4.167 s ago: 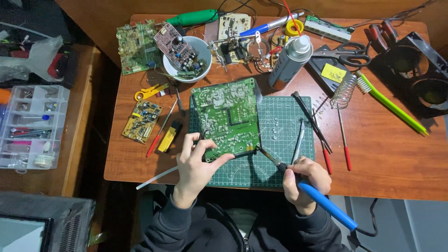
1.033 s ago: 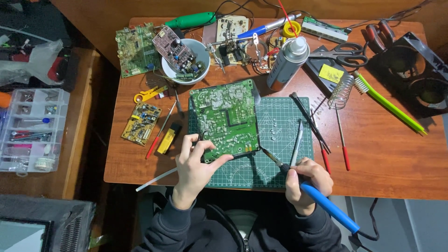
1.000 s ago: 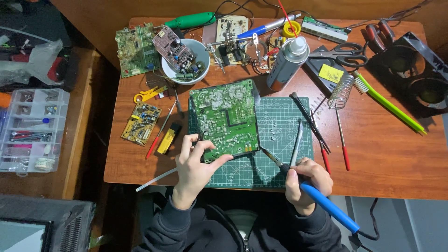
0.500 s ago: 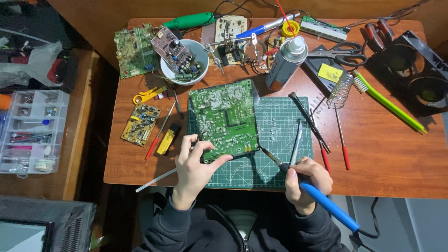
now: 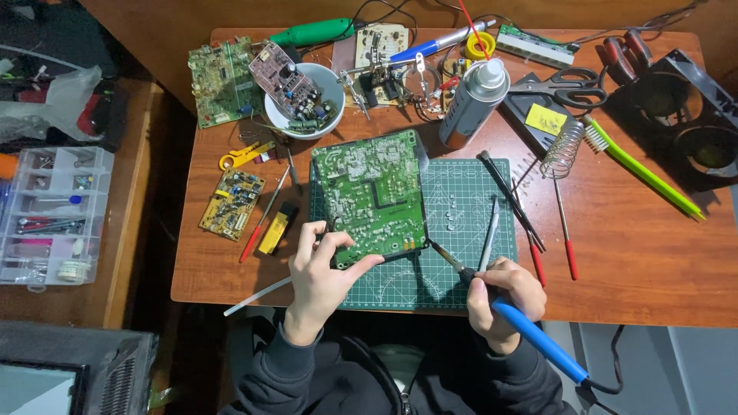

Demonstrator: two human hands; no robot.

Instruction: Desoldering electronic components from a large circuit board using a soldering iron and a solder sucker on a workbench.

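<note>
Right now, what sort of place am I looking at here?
Most likely a hobby electronics repair bench: a green circuit board on a cutting mat, a blue-handled soldering iron in the right hand, and spare boards in a white bowl.

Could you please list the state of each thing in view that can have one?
Green circuit board: flat on the cutting mat, near corner pinched by the left hand.
Soldering iron: gripped in the right hand, tip at the board's edge.
Scissors: closed.
White bowl: filled with small boards.
Spray can: upright.
</note>
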